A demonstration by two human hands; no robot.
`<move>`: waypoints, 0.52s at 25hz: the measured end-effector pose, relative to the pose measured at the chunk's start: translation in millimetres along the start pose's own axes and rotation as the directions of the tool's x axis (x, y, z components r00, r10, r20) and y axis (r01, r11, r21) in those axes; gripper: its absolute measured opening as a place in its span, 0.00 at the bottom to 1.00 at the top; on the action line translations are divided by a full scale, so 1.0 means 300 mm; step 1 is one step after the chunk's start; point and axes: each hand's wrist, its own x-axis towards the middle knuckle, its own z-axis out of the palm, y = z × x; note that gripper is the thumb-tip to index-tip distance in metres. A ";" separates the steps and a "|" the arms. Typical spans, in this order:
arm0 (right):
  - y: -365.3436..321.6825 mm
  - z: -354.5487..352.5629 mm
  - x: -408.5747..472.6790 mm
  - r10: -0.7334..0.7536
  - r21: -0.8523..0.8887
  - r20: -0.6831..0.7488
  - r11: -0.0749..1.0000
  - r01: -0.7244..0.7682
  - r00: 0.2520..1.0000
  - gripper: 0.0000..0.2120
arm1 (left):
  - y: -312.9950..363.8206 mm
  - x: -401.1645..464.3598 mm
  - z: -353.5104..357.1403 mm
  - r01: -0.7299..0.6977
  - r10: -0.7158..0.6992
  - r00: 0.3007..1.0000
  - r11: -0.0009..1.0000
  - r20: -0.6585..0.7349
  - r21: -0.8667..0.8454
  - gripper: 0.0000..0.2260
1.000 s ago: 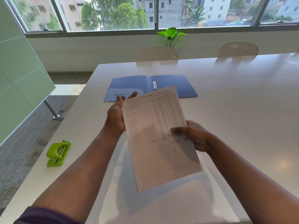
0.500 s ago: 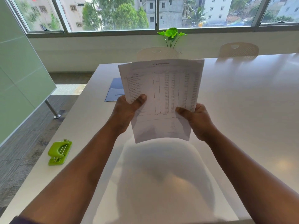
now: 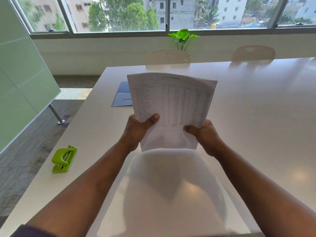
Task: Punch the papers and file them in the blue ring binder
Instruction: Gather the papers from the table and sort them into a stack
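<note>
I hold the printed papers (image 3: 174, 103) upright above the white table (image 3: 256, 117), their lower edge close to the tabletop. My left hand (image 3: 138, 129) grips their lower left side, thumb on the front. My right hand (image 3: 203, 134) grips the lower right side the same way. The blue ring binder (image 3: 122, 96) lies open behind the papers; only its left corner shows, its rings are hidden. A green hole punch (image 3: 64, 159) sits near the table's left edge, well left of my left forearm.
Two pale chairs (image 3: 167, 56) (image 3: 254, 53) stand at the table's far side, with a green plant (image 3: 183, 37) behind them by the window. A green glass board (image 3: 20, 86) on a metal leg stands on the floor to the left.
The papers went from lying tilted in my hands to standing upright, then dropped slightly lower toward the table. Both hands shifted to grip the bottom corners.
</note>
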 end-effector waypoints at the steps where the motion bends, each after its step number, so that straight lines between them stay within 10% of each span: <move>1: 0.009 0.006 -0.004 0.016 -0.008 0.000 1.000 -0.016 1.000 0.15 | -0.012 -0.008 0.004 0.014 -0.014 1.000 1.000 -0.006 -0.003 0.18; 13: 0.015 0.014 -0.016 0.045 0.064 0.051 0.997 -0.048 0.998 0.13 | -0.083 -0.016 -0.015 0.103 -0.100 0.993 0.993 -0.060 0.049 0.13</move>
